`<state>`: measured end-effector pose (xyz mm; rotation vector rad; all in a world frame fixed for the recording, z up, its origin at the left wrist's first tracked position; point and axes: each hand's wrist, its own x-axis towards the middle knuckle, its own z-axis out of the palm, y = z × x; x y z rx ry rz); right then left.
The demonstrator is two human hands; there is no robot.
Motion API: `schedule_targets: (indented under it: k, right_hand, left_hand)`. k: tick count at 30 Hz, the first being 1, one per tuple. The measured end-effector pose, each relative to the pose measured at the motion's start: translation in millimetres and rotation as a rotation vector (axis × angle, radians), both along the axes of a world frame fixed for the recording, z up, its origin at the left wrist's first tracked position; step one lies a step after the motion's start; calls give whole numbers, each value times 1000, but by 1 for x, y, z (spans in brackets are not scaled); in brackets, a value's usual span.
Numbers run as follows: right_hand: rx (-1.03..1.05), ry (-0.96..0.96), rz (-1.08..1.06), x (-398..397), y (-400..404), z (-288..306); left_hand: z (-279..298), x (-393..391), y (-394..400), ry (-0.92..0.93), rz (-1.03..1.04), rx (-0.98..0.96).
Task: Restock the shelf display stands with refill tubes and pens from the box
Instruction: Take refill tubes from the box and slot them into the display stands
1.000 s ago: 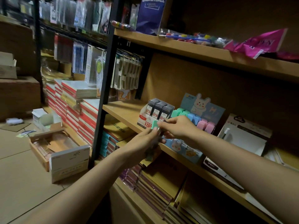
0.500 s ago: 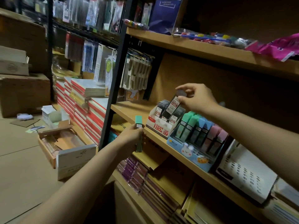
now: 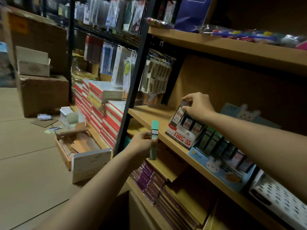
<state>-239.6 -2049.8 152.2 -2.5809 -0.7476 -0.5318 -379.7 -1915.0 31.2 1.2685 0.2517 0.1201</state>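
My right hand pinches the top of a dark refill tube, holding it at the back left slot of a white and red display stand on the wooden shelf. Two more dark tubes stand in that stand. My left hand holds a green-capped refill tube upright in front of the shelf edge. Beside the first stand sits a blue bunny display stand with several pastel tubes. An open box lies on the floor at the left.
Stacks of red-edged notebooks fill the lower left rack. Packaged pens hang on a black wire rack. Purple notebooks lie on the shelf below. Cardboard cartons stand at far left. A white perforated basket sits at right.
My right hand has lowered the dark tube from above the stand into its back left slot. My left hand keeps the green tube, a little nearer the shelf edge.
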Motion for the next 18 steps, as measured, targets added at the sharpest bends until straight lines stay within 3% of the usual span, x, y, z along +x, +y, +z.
schedule_targets:
  k: [7, 12, 18]
  right_hand:
    - [-42, -91, -75, 11, 3, -26]
    - [-182, -196, -77, 7, -2, -29]
    - [-29, -9, 248, -44, -33, -20]
  left_hand:
    - [-8, 5, -7, 9, -7, 47]
    - [-13, 5, -12, -22, -8, 111]
    - [-10, 4, -30, -104, -17, 155]
